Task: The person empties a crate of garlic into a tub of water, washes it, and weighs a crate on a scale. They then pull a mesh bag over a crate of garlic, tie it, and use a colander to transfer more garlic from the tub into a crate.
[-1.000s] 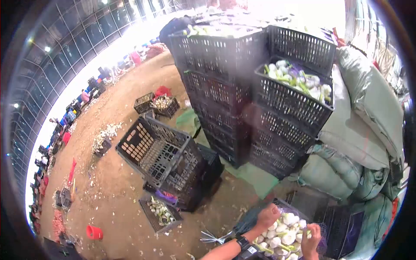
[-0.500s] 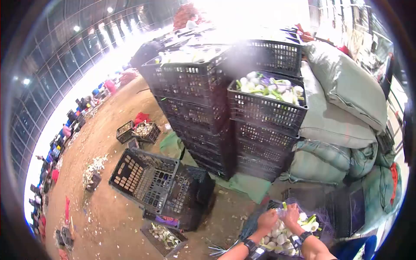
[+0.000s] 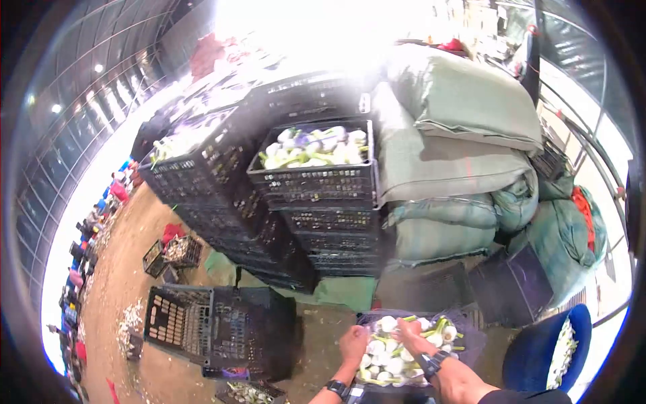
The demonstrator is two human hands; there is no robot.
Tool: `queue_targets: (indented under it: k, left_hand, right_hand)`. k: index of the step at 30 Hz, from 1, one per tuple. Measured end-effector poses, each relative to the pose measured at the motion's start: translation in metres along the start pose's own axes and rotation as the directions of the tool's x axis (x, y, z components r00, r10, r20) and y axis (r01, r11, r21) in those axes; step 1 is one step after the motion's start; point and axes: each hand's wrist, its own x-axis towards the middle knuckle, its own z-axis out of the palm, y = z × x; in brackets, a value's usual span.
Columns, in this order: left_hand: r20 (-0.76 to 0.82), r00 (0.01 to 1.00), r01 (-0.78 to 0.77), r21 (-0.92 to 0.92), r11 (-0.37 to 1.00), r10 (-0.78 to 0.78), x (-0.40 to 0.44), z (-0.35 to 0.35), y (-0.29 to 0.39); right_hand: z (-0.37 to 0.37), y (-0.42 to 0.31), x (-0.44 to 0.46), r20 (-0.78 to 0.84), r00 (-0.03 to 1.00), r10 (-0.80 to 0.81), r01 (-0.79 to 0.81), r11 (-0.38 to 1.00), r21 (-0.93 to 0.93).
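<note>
Left hand curled at the crate's nine o'clock, right hand bent above its centre over white bulbs; whether either grips one cannot be told. The crate lies at five o'clock in view. Hand-arranging appears under way; the next move calls for gentle fingers.

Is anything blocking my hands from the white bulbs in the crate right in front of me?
Nothing visible. Your right hand is right over the bulbs, and your left hand is at their left edge. Purple netting spreads to their right, not between.
</note>
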Motion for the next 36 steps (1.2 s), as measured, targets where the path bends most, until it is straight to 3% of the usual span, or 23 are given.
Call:
queue_targets:
  k: [2,6,8,10,11,13,14,16,18,19,20,22,26,28,30,32,33,34,36]
  left_hand:
    - [-0.111,0.993,-0.006,0.221,0.975,0.032,-0.007,-0.007,0.037]
    - [-0.12,0.983,-0.089,0.348,0.933,0.139,-0.002,0.005,0.021]
    - [-0.189,0.976,-0.11,-0.012,0.994,0.106,0.006,0.013,0.027]
    - [-0.173,0.973,-0.162,-0.037,0.986,0.154,0.02,0.022,0.024]
    - [-0.125,0.99,-0.095,-0.239,0.966,0.067,0.024,0.026,0.02]
    - [-0.024,0.997,0.05,-0.551,0.833,-0.076,0.032,0.032,0.008]
    - [0.056,0.98,0.178,-0.691,0.701,-0.193,0.038,0.04,-0.018]
    - [0.141,0.95,0.278,-0.789,0.548,-0.279,0.036,0.038,-0.018]
    - [0.161,0.948,0.299,-0.739,0.603,-0.274,0.038,0.034,-0.012]
    - [0.185,0.945,0.322,-0.683,0.656,-0.271,0.041,0.034,-0.008]
    - [0.18,0.948,0.312,-0.687,0.656,-0.262,0.044,0.035,-0.002]
    - [0.261,0.946,0.324,-0.707,0.629,-0.194,0.048,0.035,0.007]
    - [0.231,0.966,0.244,-0.681,0.69,-0.113,0.041,0.031,0.02]
    - [0.233,0.96,0.279,-0.715,0.641,-0.158,0.039,0.028,0.034]
    - [0.212,0.962,0.271,-0.646,0.713,-0.173,0.036,0.023,0.046]
    - [0.215,0.961,0.275,-0.643,0.715,-0.175,0.038,0.03,0.041]
    - [0.22,0.959,0.281,-0.643,0.712,-0.179,0.037,0.034,0.04]
    - [0.224,0.958,0.283,-0.642,0.712,-0.178,0.034,0.033,0.04]
    - [0.295,0.942,0.311,-0.591,0.744,-0.16,0.033,0.026,0.038]
  right_hand:
    - [0.01,-0.017,-0.015,-0.064,0.998,0.025,-0.024,0.999,0.021]
    - [0.023,-0.02,-0.023,-0.191,0.98,0.057,-0.061,0.998,-0.015]
    - [0.027,-0.025,-0.033,-0.227,0.974,-0.012,-0.016,0.993,-0.12]
    - [0.031,-0.029,-0.041,-0.261,0.964,-0.055,0.005,0.982,-0.186]
    - [0.032,-0.027,-0.046,-0.27,0.962,-0.033,-0.011,0.987,-0.16]
    - [0.033,-0.012,-0.05,-0.256,0.966,-0.043,0.018,0.995,-0.099]
    - [0.035,-0.007,-0.052,-0.28,0.957,-0.071,0.047,0.995,-0.093]
    - [0.039,-0.014,-0.064,-0.289,0.956,-0.042,0.053,0.998,0.032]
    - [0.037,-0.013,-0.06,-0.285,0.958,0.016,-0.016,1.0,0.004]
    - [0.04,-0.016,-0.061,-0.287,0.954,0.09,-0.065,0.993,0.096]
    - [0.044,-0.02,-0.062,-0.279,0.946,0.163,-0.114,0.976,0.184]
    - [0.047,-0.018,-0.057,-0.316,0.922,0.222,-0.169,0.968,0.186]
    - [0.047,-0.024,-0.06,-0.304,0.927,0.218,-0.178,0.972,0.154]
    - [0.03,-0.001,-0.028,-0.136,0.974,0.179,-0.149,0.968,0.203]
    - [0.02,0.029,0.012,-0.173,0.969,0.175,-0.143,0.973,0.179]
    - [0.004,0.053,0.041,-0.131,0.946,0.298,-0.28,0.95,0.136]
    - [0.015,0.032,0.015,-0.248,0.93,0.271,-0.276,0.961,0.014]
    - [0.018,0.023,0.004,-0.257,0.923,0.287,-0.3,0.954,-0.01]
    - [0.014,0.022,-0.005,-0.187,0.912,0.364,-0.362,0.931,0.046]
